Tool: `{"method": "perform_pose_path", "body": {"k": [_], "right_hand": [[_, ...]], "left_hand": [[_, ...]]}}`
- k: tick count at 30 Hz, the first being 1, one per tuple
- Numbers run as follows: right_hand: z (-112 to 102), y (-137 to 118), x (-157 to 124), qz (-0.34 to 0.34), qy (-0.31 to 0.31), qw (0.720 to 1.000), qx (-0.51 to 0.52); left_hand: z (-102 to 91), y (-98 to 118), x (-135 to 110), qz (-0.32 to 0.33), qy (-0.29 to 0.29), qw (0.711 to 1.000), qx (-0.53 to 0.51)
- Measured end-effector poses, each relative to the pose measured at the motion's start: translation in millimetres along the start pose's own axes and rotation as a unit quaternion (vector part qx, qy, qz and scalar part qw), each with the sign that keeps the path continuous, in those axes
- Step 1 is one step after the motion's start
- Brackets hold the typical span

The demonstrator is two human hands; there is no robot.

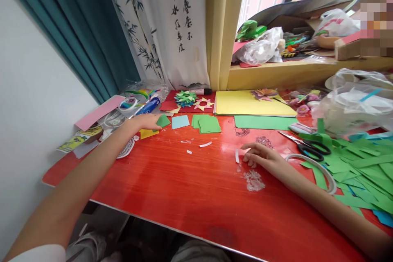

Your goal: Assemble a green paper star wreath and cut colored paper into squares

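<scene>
My left hand [146, 122] stretches to the far left of the red table [184, 180], its fingers closed at the edge of a small green paper square [163, 120]. Partly under that hand lies a yellow paper piece [148, 134]. Just right of it are a light blue paper square [180, 122] and a few overlapping green paper squares [210, 124]. My right hand [259, 154] rests on the table with loosely bent fingers apart, holding nothing. Close to its fingertips is a narrow white paper strip [237, 156].
Scissors [310, 147], a white tape roll [330, 176] and heaped green paper strips [365, 168] lie at the right. Along the back are yellow sheets [245, 103], a long green sheet [265, 123] and folded paper stars [186, 98]. A pink sheet [100, 112] lies far left.
</scene>
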State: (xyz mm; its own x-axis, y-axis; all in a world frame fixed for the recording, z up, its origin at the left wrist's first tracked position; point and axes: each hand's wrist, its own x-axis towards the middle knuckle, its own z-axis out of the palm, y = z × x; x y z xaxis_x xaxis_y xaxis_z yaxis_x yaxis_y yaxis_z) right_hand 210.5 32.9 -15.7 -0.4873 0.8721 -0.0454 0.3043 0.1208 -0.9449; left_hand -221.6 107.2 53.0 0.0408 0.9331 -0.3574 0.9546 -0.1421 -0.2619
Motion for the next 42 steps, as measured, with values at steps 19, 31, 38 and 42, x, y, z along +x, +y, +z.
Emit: {"method": "perform_pose_path", "body": {"k": [19,31,38,42], "right_hand": [[-1,-3,-1,0.017,-0.001,1.000,-0.023],[0,-5,-2,0.020,-0.005,0.999,-0.040],[-2,-4,-1,0.014,-0.012,0.999,-0.050],[-2,-4,-1,0.018,-0.013,0.999,-0.038]], "left_hand": [[3.6,-1,10,-0.026,0.023,0.998,0.044],[3.0,14,7,-0.027,0.035,0.997,0.064],[2.5,7,7,-0.045,0.035,0.997,0.060],[-1.1,0,9,-0.029,0.019,0.998,0.048]]}}
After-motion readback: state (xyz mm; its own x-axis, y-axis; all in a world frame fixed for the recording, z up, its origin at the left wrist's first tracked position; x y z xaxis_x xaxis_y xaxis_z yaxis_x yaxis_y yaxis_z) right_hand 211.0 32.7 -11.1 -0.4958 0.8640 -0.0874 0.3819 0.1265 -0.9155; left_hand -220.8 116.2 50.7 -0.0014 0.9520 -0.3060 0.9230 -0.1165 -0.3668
